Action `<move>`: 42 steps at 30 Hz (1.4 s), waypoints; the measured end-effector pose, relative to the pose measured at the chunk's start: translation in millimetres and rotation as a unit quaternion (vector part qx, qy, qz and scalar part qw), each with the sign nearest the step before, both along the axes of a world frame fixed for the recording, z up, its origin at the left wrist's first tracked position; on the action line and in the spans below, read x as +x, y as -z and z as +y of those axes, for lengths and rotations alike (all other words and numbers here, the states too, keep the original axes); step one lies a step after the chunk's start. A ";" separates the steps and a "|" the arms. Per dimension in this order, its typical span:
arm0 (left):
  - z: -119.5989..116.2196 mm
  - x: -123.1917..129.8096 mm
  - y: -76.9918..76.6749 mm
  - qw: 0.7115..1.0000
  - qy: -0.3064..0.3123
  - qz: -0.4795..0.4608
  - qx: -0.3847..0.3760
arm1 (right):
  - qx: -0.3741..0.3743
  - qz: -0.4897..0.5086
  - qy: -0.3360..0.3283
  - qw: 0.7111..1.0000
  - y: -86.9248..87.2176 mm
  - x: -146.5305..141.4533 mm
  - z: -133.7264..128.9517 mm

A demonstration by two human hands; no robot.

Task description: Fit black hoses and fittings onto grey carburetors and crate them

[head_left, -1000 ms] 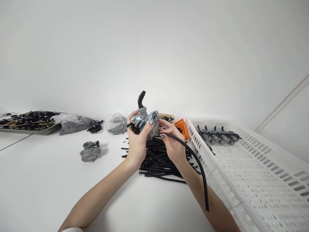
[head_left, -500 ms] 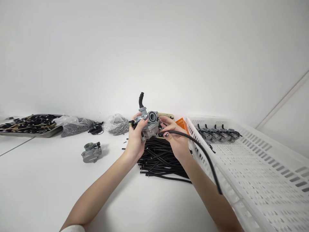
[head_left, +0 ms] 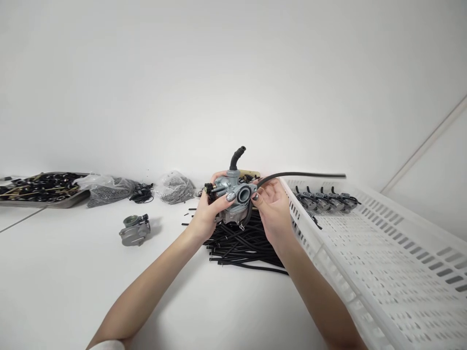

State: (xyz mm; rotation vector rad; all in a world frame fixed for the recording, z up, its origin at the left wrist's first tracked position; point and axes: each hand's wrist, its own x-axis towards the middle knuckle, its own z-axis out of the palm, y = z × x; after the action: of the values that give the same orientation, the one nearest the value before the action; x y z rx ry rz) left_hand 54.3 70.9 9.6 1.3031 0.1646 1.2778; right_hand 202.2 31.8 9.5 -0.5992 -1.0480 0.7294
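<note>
My left hand [head_left: 208, 214] is closed around a grey metal carburetor [head_left: 233, 187], its thumb across the front beside the round bore. A short bent black rubber boot [head_left: 238, 158] sticks up from the carburetor's top. On the other side, my right hand [head_left: 272, 204] pinches a long black rubber hose [head_left: 302, 174] close against the carburetor. The hose's free end points right; its lower part runs down behind the bore to a small metal clip [head_left: 242, 227]. Beneath both hands lies a pile of black hoses [head_left: 248, 250].
A second carburetor [head_left: 134, 230] rests on the white table [head_left: 109, 282] to the left. Further back are a metal tray [head_left: 78, 198] of black parts and two plastic bags [head_left: 175, 187] of small parts. At right, a white crate [head_left: 397, 272] holds several carburetors [head_left: 326, 200].
The carburetor has shifted right and turned so its bore faces me more. The hose has swung up from hanging down at the right to lying nearly level.
</note>
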 end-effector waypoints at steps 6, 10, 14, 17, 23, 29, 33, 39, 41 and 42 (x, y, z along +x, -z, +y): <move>1.9 -8.4 -2.8 0.998 -0.019 0.033 0.049 | -0.026 0.013 0.046 0.999 3.0 -3.4 -4.9; -1.6 -8.8 -7.3 0.999 -0.021 0.037 0.025 | -0.032 -0.058 0.002 0.998 2.3 -0.4 -5.7; -7.6 -5.7 -14.9 0.998 -0.009 0.014 -0.060 | 0.008 -0.142 -0.067 0.988 -3.6 8.6 -5.5; -10.4 -5.2 -19.6 0.987 0.036 0.024 -0.157 | 0.034 -0.176 -0.104 0.978 -6.8 15.9 -5.1; -9.4 -4.2 -20.9 0.936 0.112 0.045 -0.330 | 0.019 -0.163 -0.143 0.976 -4.5 19.7 -7.4; -10.0 0.9 -22.5 0.918 0.081 0.007 -0.387 | -0.012 -0.106 -0.195 0.975 -3.8 16.2 -6.8; -7.1 2.9 -19.2 0.915 0.076 -0.005 -0.397 | -0.016 -0.116 -0.207 0.971 -4.5 15.5 -7.2; -0.1 2.5 -8.1 0.925 0.126 0.033 -0.357 | -0.003 -0.148 -0.191 0.970 -4.2 14.1 -8.0; 1.1 3.8 -4.9 0.932 0.156 0.052 -0.323 | -0.011 -0.154 -0.191 0.969 -4.7 15.7 -6.2; 1.6 4.6 -3.7 0.935 0.170 0.060 -0.306 | -0.015 -0.158 -0.192 0.969 -4.8 16.9 -4.8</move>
State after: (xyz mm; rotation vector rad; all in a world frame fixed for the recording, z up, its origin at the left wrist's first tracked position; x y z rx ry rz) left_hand 58.9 72.5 13.3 0.8197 0.3743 0.7589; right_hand 219.1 27.0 14.3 -0.5549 -1.4749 1.0104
